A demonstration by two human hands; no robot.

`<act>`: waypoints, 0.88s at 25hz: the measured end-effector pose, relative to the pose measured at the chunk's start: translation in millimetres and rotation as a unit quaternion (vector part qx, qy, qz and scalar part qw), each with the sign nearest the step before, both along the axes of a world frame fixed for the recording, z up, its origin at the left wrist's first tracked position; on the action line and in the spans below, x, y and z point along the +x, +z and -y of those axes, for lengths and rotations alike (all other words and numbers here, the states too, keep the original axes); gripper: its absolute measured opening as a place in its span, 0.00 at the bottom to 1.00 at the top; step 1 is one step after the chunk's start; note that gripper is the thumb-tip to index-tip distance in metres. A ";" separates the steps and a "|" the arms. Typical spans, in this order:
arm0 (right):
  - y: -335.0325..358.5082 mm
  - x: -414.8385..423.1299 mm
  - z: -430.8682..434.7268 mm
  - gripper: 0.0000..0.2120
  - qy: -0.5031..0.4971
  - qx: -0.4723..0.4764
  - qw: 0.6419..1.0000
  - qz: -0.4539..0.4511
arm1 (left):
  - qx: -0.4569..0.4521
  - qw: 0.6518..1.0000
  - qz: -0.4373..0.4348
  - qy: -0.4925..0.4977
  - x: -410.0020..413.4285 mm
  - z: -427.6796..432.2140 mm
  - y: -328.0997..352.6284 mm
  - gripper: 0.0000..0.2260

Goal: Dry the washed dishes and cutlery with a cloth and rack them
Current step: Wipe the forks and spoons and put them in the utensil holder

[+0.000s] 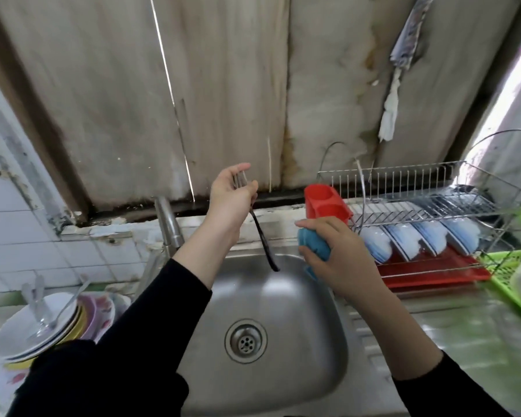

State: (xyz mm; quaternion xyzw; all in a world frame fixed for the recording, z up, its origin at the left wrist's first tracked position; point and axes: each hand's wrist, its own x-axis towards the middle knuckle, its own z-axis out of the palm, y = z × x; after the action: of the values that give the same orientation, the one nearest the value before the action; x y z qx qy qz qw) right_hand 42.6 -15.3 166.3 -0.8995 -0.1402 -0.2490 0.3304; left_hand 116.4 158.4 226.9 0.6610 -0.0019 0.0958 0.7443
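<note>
Over the sink (298, 311), left hand (229, 200) pinches fork (263, 239); right hand (340, 257) grips cloth (313, 242) before red holder (325, 203).

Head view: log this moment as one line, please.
left hand: holds fork by tines, handle down over sink | right hand: grips blue cloth, clear of fork | rack: bowls, red cutlery holder

**No readable text anywhere**

Looked all over, nothing legible. The red cutlery holder (325, 203) is plain, the bowls (376, 239) carry only blue patterning, and the stacked plates (100, 311) on the left show flower prints, no lettering.
</note>
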 end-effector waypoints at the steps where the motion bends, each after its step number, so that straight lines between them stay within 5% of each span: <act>1: 5.6 3.5 6.0 0.22 -0.027 -0.021 0.999 0.024 | 0.039 0.999 0.020 -0.003 5.1 8.6 4.9 0.16; 6: 28.9 27.4 37.5 0.20 -0.140 -0.042 0.984 0.103 | 0.093 0.991 0.090 -0.032 47.2 45.5 36.4 0.18; 10: 36.2 49.7 56.1 0.22 -0.189 -0.038 0.980 0.056 | 0.101 0.989 0.104 -0.021 80.4 77.5 48.0 0.20; 16: 33.4 64.0 64.0 0.27 -0.168 -0.027 0.985 -0.009 | 0.104 0.978 0.182 -0.010 121.0 108.0 41.2 0.21; 22: 22.8 69.8 67.1 0.27 -0.151 0.015 0.988 0.035 | 0.036 0.976 0.214 0.005 147.3 125.9 22.9 0.20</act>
State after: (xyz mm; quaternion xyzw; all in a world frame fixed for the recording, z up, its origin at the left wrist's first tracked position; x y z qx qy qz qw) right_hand 112.4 -82.4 189.1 -0.8960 -0.0108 -0.3297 0.2973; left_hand 263.7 32.4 249.9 0.6515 -0.1617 0.2384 0.7018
